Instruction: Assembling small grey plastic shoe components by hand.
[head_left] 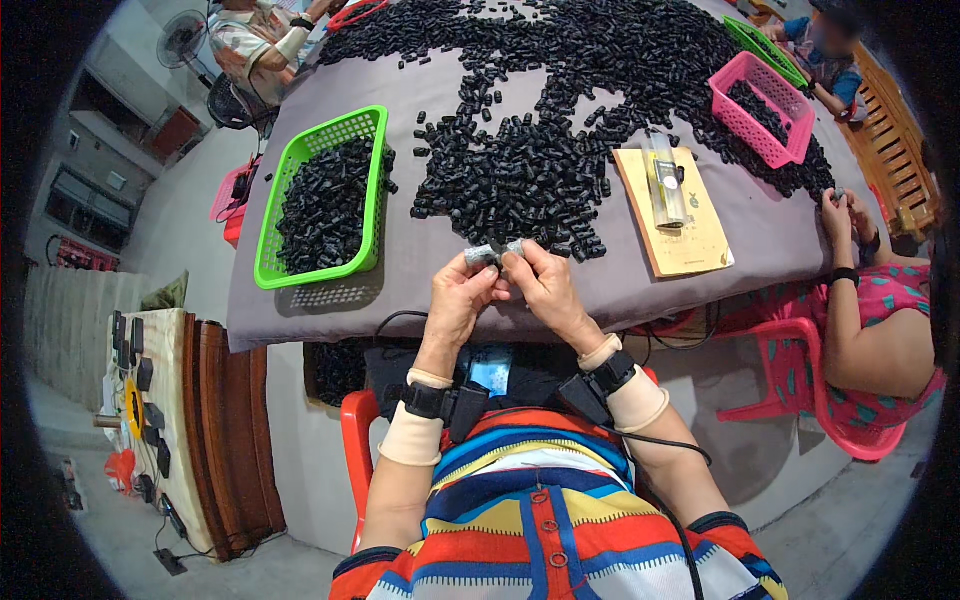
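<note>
My left hand (462, 297) and my right hand (549, 290) meet at the near edge of the cloth-covered table, fingers pinched together. Grey wrapping covers the fingertips of both. Between them is a small dark piece, mostly hidden by the fingers, that looks like the black pieces on the table. Just beyond my hands spreads a pile of small black plastic pieces (510, 185). To the left, a green plastic basket (268, 245) holds many of the same pieces.
A yellowish pad (700, 255) lies right of the pile, with a clear plastic case (663, 185) on it. Farther right stands a pink basket (797, 150) of black pieces. A co-worker's hands (845, 215) work at the right edge; other people sit at the far corners.
</note>
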